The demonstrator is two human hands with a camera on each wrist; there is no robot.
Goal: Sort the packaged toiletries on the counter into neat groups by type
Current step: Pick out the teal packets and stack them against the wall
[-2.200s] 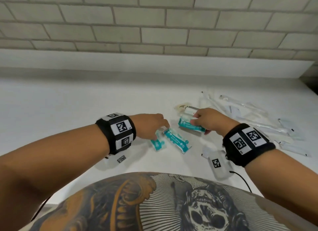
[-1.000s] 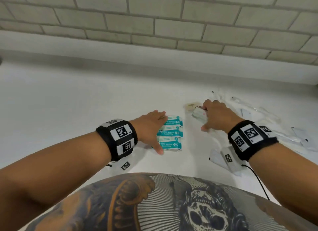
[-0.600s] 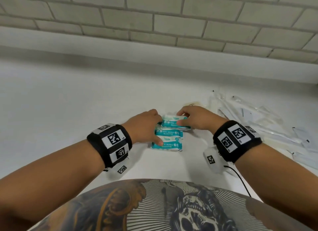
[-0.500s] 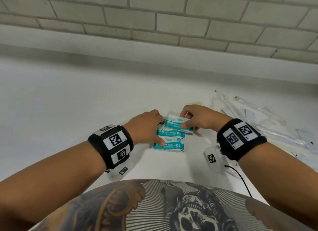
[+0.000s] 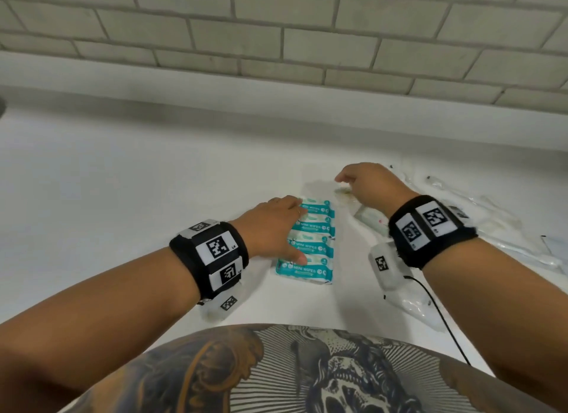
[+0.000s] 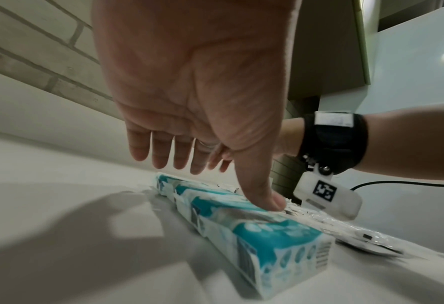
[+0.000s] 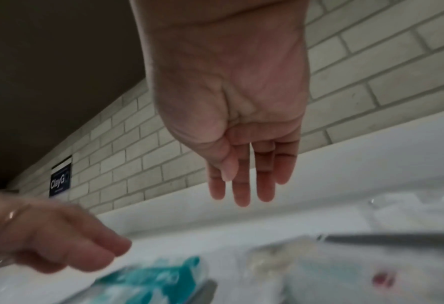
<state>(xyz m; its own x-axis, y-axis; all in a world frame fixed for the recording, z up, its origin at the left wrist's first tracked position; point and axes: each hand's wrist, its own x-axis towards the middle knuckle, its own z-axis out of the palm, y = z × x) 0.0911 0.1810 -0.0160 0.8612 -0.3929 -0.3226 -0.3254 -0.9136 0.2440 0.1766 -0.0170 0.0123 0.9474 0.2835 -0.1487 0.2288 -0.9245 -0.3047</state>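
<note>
Reading "MINI WIPES", four teal packs [image 5: 309,240] line the desk [image 5: 123,182]; left hand [image 5: 270,228] rests flat there, right hand [image 5: 368,182] hangs relaxed, empty.

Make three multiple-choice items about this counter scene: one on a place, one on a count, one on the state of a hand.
1. Where does the row of teal mini wipes packs lie?
A. between the two hands
B. on the wall ledge
C. right of the right hand

2. How many teal packs form the row?
A. two
B. four
C. six

3. What does the left hand do?
A. lifts a pack
B. hangs off the white counter
C. rests its thumb on the row

Key:
1 A, the head view shows the row left of the right hand.
2 B, four labels are readable.
3 C, the left wrist view shows the thumb pressing on a pack, fingers straight.
</note>
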